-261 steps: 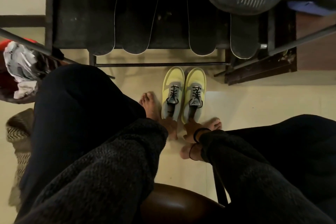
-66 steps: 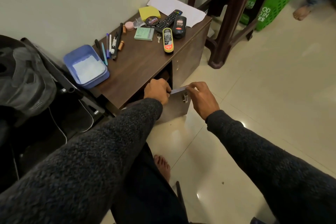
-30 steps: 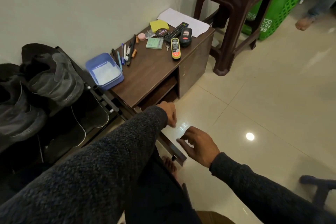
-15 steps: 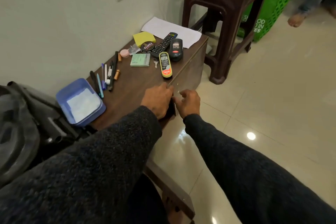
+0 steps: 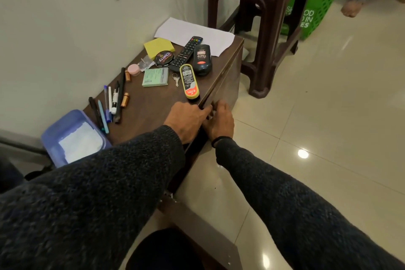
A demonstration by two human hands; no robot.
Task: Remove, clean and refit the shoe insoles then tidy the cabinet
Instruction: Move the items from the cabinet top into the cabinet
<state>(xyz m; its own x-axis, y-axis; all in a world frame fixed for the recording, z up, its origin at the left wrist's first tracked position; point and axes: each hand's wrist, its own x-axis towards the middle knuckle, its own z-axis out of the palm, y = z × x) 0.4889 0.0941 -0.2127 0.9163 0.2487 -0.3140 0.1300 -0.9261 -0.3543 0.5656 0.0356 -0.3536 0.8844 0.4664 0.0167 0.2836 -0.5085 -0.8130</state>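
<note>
A low dark-brown cabinet [image 5: 151, 105] stands against the wall. Its near door [image 5: 203, 228] hangs swung open by my knee. My left hand [image 5: 187, 120] lies over the top's front edge, its fingertips curling down onto the far door [image 5: 228, 85] at its top corner. My right hand [image 5: 219, 121] meets it from the front, fingers curled on the same door edge. On the top lie a yellow Kiwi polish [image 5: 189, 81], a dark Cherry bottle [image 5: 202, 59] and a Cherry tin [image 5: 164, 59]. No shoes or insoles are in view.
Also on the top: a remote [image 5: 186, 53], green notepad [image 5: 155, 76], yellow pad [image 5: 158, 47], keys [image 5: 175, 78], several pens [image 5: 109, 103], white paper [image 5: 195, 33], blue tray [image 5: 50, 136] holding white cloth. A brown plastic stool [image 5: 263, 17], green basket [image 5: 315, 2] and another person's foot [image 5: 350, 7] lie beyond.
I turned from the shoes under the rack to the cabinet and swung its near door open. Both hands have since come up to the far door's top edge and edged along it.
</note>
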